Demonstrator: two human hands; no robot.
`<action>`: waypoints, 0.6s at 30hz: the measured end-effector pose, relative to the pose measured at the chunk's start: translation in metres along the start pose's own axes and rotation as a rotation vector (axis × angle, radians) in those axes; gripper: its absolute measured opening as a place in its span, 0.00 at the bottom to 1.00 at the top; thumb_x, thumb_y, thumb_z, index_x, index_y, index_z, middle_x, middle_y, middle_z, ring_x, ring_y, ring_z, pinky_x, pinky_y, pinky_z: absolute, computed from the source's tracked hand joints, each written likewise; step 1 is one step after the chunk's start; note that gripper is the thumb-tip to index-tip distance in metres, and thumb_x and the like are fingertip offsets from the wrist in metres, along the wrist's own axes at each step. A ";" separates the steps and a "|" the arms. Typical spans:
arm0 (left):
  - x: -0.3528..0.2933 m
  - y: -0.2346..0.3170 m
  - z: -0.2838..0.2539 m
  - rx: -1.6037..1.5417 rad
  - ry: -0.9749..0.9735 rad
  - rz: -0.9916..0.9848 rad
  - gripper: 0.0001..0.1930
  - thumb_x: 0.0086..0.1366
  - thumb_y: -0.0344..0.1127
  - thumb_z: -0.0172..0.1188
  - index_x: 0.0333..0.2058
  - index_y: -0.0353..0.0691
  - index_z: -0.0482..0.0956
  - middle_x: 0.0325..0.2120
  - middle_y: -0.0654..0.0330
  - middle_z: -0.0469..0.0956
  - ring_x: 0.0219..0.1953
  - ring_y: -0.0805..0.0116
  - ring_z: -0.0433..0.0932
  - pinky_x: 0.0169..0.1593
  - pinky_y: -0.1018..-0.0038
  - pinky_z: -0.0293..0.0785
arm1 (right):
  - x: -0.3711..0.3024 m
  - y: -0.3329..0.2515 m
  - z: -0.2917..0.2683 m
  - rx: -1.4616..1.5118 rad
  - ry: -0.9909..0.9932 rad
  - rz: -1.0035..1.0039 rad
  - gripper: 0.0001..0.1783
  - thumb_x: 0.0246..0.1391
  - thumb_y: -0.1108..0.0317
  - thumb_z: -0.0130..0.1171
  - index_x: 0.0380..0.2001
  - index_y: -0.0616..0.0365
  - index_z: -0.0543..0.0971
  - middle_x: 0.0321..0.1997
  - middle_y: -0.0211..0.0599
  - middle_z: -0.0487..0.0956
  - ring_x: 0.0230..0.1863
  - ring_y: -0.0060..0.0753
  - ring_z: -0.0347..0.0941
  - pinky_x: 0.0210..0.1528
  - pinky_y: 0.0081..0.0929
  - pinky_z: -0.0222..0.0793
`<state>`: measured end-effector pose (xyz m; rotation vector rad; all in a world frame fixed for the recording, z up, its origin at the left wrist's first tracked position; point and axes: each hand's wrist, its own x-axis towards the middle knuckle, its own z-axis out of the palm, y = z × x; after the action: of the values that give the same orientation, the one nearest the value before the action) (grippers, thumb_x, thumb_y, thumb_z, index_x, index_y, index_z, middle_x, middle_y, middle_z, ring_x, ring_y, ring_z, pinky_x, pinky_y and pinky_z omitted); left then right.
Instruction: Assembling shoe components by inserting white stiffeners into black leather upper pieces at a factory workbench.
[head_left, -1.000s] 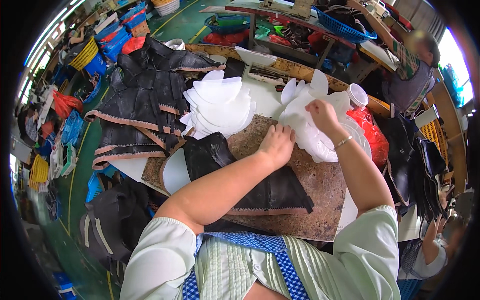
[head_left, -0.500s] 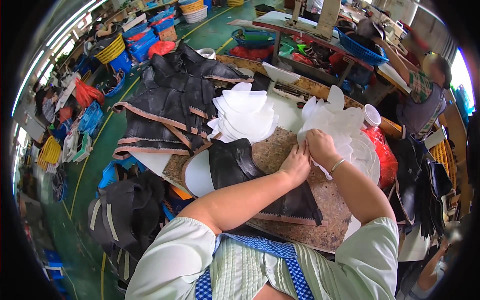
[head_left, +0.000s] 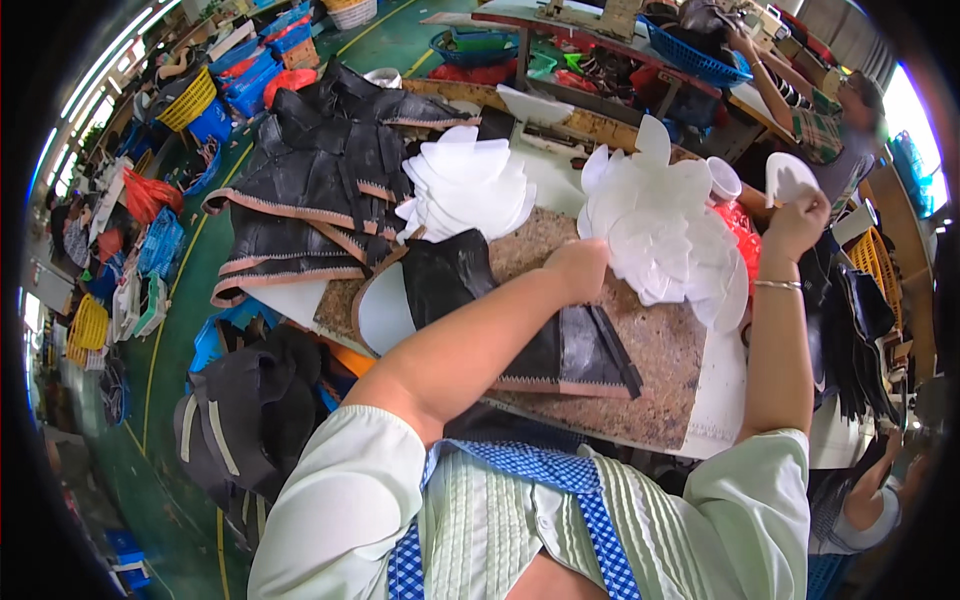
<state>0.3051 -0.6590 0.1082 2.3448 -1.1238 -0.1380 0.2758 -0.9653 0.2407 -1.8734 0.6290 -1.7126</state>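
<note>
1. Your right hand (head_left: pixel 803 222), right of the frame, pinches a thin, white, curved sheet piece (head_left: pixel 788 178) between its fingers.
2. That piece stands roughly upright, its rounded edge toward the top of the frame; your fingers cover its lower end, so its full long axis cannot be told.
3. Your left hand (head_left: pixel 580 270), right of centre, is curled beside a fanned pile of translucent white sheet pieces (head_left: pixel 662 215); whether it grips anything cannot be told.
4. Upper right, a round white plastic tub (head_left: pixel 724 180) stands near the pile, contents unclear.
5. Farther up, a blue plastic basket (head_left: pixel 692 67) holds dark material.
</note>
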 end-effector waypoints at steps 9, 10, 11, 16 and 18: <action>-0.134 0.044 -0.071 -1.083 -0.073 -0.285 0.13 0.61 0.32 0.63 0.43 0.32 0.77 0.27 0.67 0.78 0.25 0.81 0.74 0.29 0.84 0.71 | -0.182 -0.111 -0.121 0.710 -0.937 1.031 0.15 0.53 0.79 0.59 0.46 0.64 0.75 0.36 0.35 0.79 0.29 0.20 0.75 0.29 0.16 0.70; -0.143 0.036 -0.065 -1.059 -0.012 -0.347 0.12 0.62 0.31 0.63 0.42 0.32 0.77 0.28 0.67 0.78 0.24 0.83 0.72 0.28 0.85 0.69 | -0.197 -0.109 -0.123 0.611 -0.948 1.018 0.12 0.54 0.78 0.59 0.43 0.64 0.77 0.35 0.34 0.79 0.29 0.19 0.75 0.29 0.16 0.71; -0.152 0.029 -0.061 -1.030 0.056 -0.409 0.12 0.62 0.31 0.62 0.42 0.33 0.76 0.28 0.67 0.78 0.22 0.84 0.70 0.26 0.85 0.68 | -0.207 -0.099 -0.127 0.577 -1.049 0.919 0.09 0.55 0.76 0.60 0.41 0.65 0.78 0.33 0.32 0.79 0.30 0.18 0.75 0.29 0.15 0.71; -0.174 0.019 -0.041 -1.005 0.147 -0.427 0.13 0.63 0.29 0.61 0.46 0.32 0.74 0.29 0.68 0.77 0.20 0.85 0.69 0.24 0.85 0.66 | -0.229 -0.079 -0.139 0.364 -1.227 0.815 0.05 0.56 0.74 0.61 0.34 0.64 0.78 0.26 0.26 0.77 0.28 0.14 0.72 0.30 0.14 0.70; -0.176 0.020 -0.041 -0.944 0.001 -0.514 0.16 0.63 0.27 0.61 0.49 0.32 0.73 0.29 0.66 0.77 0.19 0.84 0.70 0.22 0.85 0.66 | -0.233 -0.071 -0.145 0.227 -1.236 0.516 0.04 0.54 0.76 0.62 0.33 0.62 0.78 0.25 0.23 0.75 0.28 0.12 0.69 0.30 0.13 0.67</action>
<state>0.1894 -0.5200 0.1302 1.6840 -0.2817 -0.6832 0.1094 -0.7699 0.1208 -1.9266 0.3086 -0.1392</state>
